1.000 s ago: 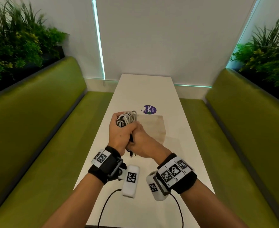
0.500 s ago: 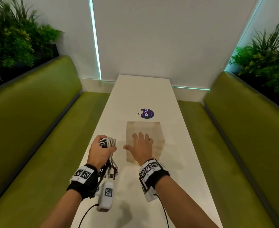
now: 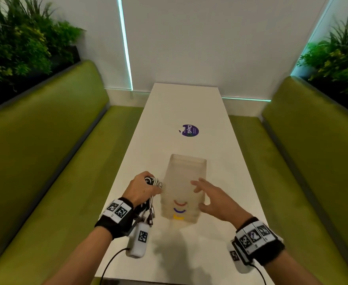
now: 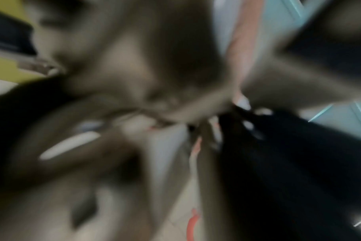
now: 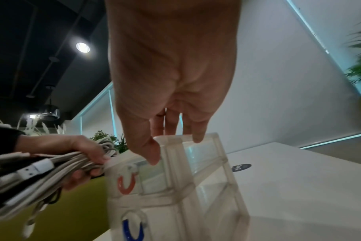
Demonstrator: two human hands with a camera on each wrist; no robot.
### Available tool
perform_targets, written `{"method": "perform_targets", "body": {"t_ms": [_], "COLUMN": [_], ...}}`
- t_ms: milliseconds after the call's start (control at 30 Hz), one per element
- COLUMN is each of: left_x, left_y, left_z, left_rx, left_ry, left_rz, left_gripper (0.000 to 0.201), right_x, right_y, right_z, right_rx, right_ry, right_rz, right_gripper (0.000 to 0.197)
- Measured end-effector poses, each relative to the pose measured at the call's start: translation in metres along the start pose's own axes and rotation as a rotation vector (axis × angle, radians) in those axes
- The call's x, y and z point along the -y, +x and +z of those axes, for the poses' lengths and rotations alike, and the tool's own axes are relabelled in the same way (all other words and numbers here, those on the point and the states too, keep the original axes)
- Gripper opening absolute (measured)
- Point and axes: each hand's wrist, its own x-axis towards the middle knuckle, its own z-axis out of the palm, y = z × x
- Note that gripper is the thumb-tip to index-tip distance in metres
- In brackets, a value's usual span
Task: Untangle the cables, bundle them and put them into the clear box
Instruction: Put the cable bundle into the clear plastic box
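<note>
Green benches are flanking our long white counter (image 3: pixel 185 108). Near its front edge, our right hand (image 3: pixel 216 199) is touching the clear plastic box (image 3: pixel 184 177) with relaxed, spread fingers (image 5: pixel 198 135), while our left hand (image 3: pixel 140 190) is gripping the bundled white and black cables (image 5: pixel 52 168) just beside it.

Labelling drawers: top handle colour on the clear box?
Red top handle, clearest in the right wrist view.

The clear box (image 3: pixel 184 188) stands at the frame's center on the tabletop (image 3: pixel 185 108). My left hand (image 3: pixel 141 189) holds the cable bundle (image 3: pixel 153 182) just left of it. My right hand (image 3: pixel 214 199) touches its right side. A sticker (image 3: pixel 189 130) lies above, benches at both frame edges.
</note>
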Motion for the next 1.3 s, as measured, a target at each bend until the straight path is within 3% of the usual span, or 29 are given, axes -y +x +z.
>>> {"method": "perform_targets", "body": {"t_ms": [167, 333, 367, 467, 500, 533, 567, 633, 700, 900, 1067, 1233, 1300], "left_x": [0.0, 0.002, 0.001, -0.002, -0.002, -0.002, -0.001, 0.001, 0.002, 0.002, 0.002, 0.002, 0.002], "left_y": [-0.008, -0.008, -0.008, -0.009, -0.01, -0.01, -0.009, -0.008, -0.008, -0.009, -0.009, -0.009, -0.009], "left_z": [0.004, 0.007, 0.007, 0.009, 0.009, 0.01, 0.01, 0.011, 0.011, 0.011, 0.012, 0.013, 0.013], "left_rx": [0.059, 0.068, 0.071, 0.07, 0.068, 0.065, 0.064, 0.062, 0.062, 0.065, 0.06, 0.066, 0.069], "left_ry": [-0.091, -0.006, -0.002, 0.0, 0.0, -0.002, -0.01, -0.028, -0.028, -0.027, -0.045, -0.052, -0.056], "left_rz": [-0.01, -0.036, -0.038, -0.035, -0.036, -0.037, -0.044, -0.053, -0.05, -0.063, -0.076, -0.098, -0.1], "left_gripper": [0.03, 0.034, 0.034, 0.03, 0.029, 0.028, 0.029, 0.032, 0.034, 0.037, 0.037, 0.029, 0.027], "right_x": [-0.006, -0.007, -0.006, 0.006, 0.012, 0.016, 0.02, 0.017, 0.009, 0.004, 0.013, 0.03, 0.031], "right_y": [-0.009, -0.011, -0.014, -0.033, -0.04, -0.045, -0.047, -0.043, -0.033, -0.019, -0.031, -0.077, -0.088], "right_z": [-0.011, -0.006, -0.004, 0.013, 0.024, 0.036, 0.049, 0.078, 0.098, 0.121, 0.121, 0.125, 0.122], "right_rx": [0.087, 0.081, 0.039, -0.325, -0.38, -0.336, -0.199, 0.177, 0.322, 0.307, 0.211, 0.382, 0.34], "right_ry": [0.083, 0.07, 0.042, 0.002, 0.0, 0.002, -0.015, -0.153, -0.231, -0.295, -0.279, -0.318, -0.256], "right_rz": [-0.021, -0.048, -0.066, -0.214, -0.23, -0.199, -0.119, 0.101, 0.229, 0.279, 0.237, 0.141, 0.115], "right_gripper": [0.057, 0.059, 0.055, 0.032, 0.026, 0.024, 0.028, 0.042, 0.054, 0.063, 0.047, 0.04, 0.037]}}
